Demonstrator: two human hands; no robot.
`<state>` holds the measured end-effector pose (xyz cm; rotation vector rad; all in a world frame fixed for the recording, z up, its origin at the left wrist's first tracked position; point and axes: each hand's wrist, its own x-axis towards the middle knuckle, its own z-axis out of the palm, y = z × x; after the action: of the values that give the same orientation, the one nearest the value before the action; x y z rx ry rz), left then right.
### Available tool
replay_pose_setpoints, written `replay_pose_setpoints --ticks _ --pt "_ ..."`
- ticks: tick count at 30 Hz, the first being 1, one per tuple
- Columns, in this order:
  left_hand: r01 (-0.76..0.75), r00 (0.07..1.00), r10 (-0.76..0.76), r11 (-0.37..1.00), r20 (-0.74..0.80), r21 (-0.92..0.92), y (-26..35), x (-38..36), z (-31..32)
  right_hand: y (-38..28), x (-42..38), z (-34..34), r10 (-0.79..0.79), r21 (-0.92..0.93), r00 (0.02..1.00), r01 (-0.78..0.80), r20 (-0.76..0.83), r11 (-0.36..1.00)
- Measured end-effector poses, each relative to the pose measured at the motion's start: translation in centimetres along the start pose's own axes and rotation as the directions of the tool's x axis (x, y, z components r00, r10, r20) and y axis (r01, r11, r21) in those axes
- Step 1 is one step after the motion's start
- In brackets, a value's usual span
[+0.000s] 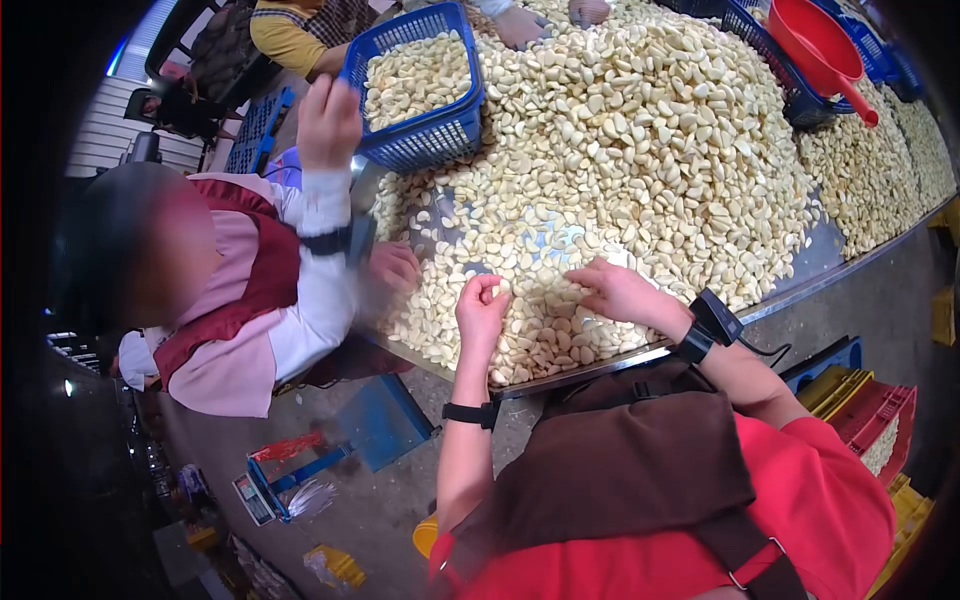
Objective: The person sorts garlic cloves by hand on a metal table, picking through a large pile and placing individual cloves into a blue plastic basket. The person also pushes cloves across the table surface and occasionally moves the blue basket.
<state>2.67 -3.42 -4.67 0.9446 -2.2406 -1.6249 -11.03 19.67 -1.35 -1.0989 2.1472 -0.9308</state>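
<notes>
At the far left a co-worker in a pink top and dark red apron [235, 300] leans over the table [800, 285], one arm lifted beside a blue basket [425, 135] that is partly filled with peeled garlic cloves; this person's other hand [393, 265] rests at the edge of the heap.

Further right, the wearer's left hand [482, 310] sits at the near edge of the garlic cloves [640, 130], fingers curled inward and loosely clenched. It seems to pinch a clove or two, though the fingers hide what lies inside, so that cannot be told for sure.

Just to its right, the right hand [615, 290] lies flat and released on the cloves, fingers spread and touching them, holding nothing. Both wrists carry dark bands.

The garlic spreads across most of the metal table, thick in the middle and thin toward the near rim. At the far right a red scoop [820, 45] rests in another blue basket [775, 60].

The work in hand looks like sorting: picking through cloves at the near edge. The next move would likely call for the right hand to rake a few cloves closer while the left gathers a fuller handful.
</notes>
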Motion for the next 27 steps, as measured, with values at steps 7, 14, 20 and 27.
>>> replay_pose_setpoints --ticks 7,14,20,27 --pt "0.314 0.926 -0.285 0.946 0.249 -0.085 3.5 -2.3 -1.2 4.6 -3.6 -2.9 0.129 -0.35 0.991 -0.131 -0.03 0.927" --pt "0.179 0.955 -0.292 0.455 -0.044 0.872 1.4 -2.0 -5.8 0.9 -0.6 -1.5 -0.096 -0.24 0.991 0.071 -0.095 0.968" --pt "0.15 0.97 -0.235 0.771 0.057 0.618 5.6 -3.8 -1.8 2.2 -0.1 -3.4 -0.021 -0.238 0.981 -0.026 -0.192 0.971" --pt "-0.064 0.981 -0.121 0.539 0.152 0.84 2.6 -1.0 -1.1 4.9 -0.9 1.9 -0.129 -0.204 0.985 0.103 -0.119 0.974"
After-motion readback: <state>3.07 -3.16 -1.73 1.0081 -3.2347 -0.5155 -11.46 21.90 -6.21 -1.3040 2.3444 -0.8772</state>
